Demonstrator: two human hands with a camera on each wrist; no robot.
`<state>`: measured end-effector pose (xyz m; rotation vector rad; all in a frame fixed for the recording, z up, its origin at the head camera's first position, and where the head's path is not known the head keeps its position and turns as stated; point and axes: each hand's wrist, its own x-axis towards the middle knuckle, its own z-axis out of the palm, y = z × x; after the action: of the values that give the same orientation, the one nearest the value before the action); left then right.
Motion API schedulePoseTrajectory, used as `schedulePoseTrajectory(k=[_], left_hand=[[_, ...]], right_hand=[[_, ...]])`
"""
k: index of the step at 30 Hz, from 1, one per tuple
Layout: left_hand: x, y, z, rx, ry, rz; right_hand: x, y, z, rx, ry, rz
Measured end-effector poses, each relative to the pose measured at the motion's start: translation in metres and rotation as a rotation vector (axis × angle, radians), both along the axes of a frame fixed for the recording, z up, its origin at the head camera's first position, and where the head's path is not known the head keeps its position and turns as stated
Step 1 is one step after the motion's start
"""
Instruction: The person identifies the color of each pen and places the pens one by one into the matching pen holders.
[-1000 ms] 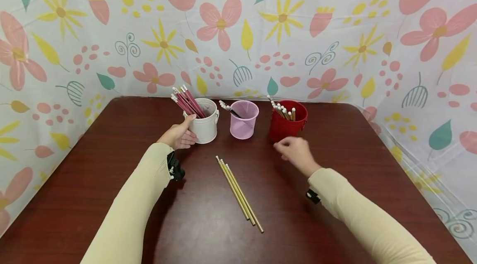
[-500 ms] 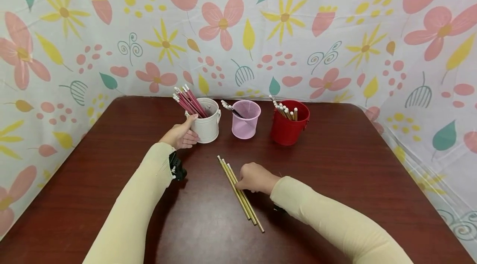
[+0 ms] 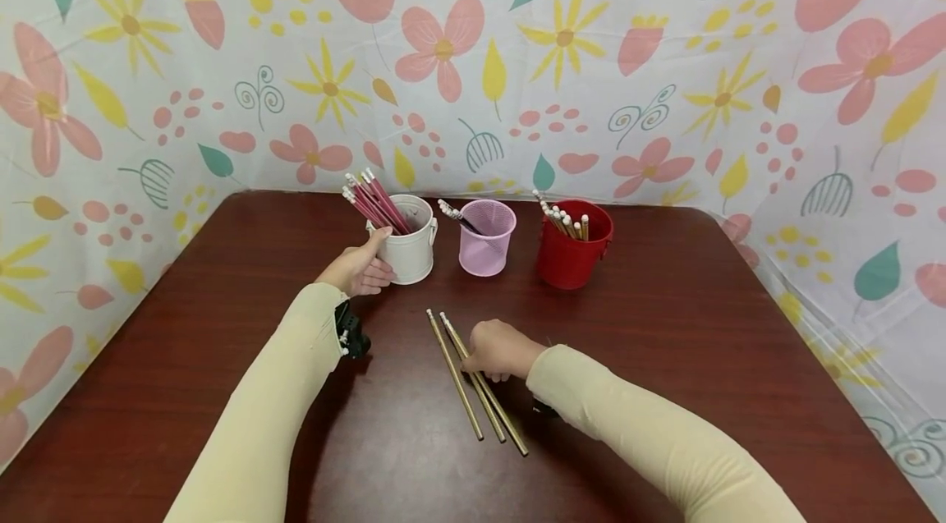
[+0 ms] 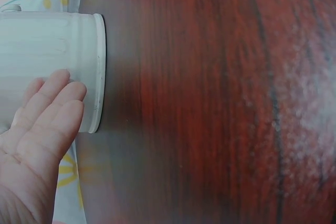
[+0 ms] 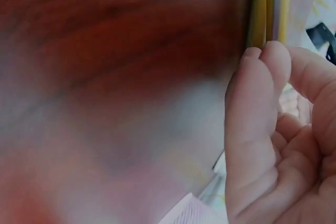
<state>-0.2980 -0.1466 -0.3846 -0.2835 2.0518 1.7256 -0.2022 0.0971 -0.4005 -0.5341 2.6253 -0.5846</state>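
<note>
My left hand [image 3: 362, 268] rests against a white bucket [image 3: 410, 260] holding several pink pencils [image 3: 375, 203]. In the left wrist view its straight fingers [image 4: 52, 100] lie along the bucket's side. On the table, three gold pencils lie with their white eraser ends pointing away. One gold pencil [image 3: 456, 379] is apart on the left; the other two lie under my right hand [image 3: 501, 349]. In the right wrist view, the thumb and a curled fingertip [image 5: 275, 59] meet at gold pencils [image 5: 260, 14], pinching there; which pencil is held is partly hidden.
Right of the white bucket stands a pink mesh cup [image 3: 484, 250] with a few dark pencils [image 3: 461, 217]. Farther right is a red bucket [image 3: 569, 260] with several white-tipped gold pencils [image 3: 569, 223]. A floral cloth [image 3: 473, 55] hangs behind the brown table [image 3: 665, 301].
My right hand has come down from beside the red bucket to the gold pencils. The leftmost pencil has shifted away from the other two. My left hand stays at the white bucket.
</note>
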Motion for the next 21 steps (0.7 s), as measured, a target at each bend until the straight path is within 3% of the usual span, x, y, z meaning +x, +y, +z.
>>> schedulePoseTrajectory(k=[5, 13, 17, 21], left_hand=[[0.000, 0.000, -0.001, -0.005, -0.002, 0.007], [-0.003, 0.002, 0.000, -0.025, -0.005, 0.048], [-0.003, 0.001, -0.001, -0.027, -0.008, 0.058], [-0.003, -0.001, -0.001, -0.023, -0.003, 0.035]], right_hand=[[-0.007, 0.008, 0.011, -0.146, 0.063, 0.022], [-0.011, 0.008, 0.028, -0.685, 0.127, 0.008], [-0.009, 0.004, 0.040, -0.806, 0.182, 0.045], [-0.009, 0.001, 0.053, -0.864, 0.164, 0.096]])
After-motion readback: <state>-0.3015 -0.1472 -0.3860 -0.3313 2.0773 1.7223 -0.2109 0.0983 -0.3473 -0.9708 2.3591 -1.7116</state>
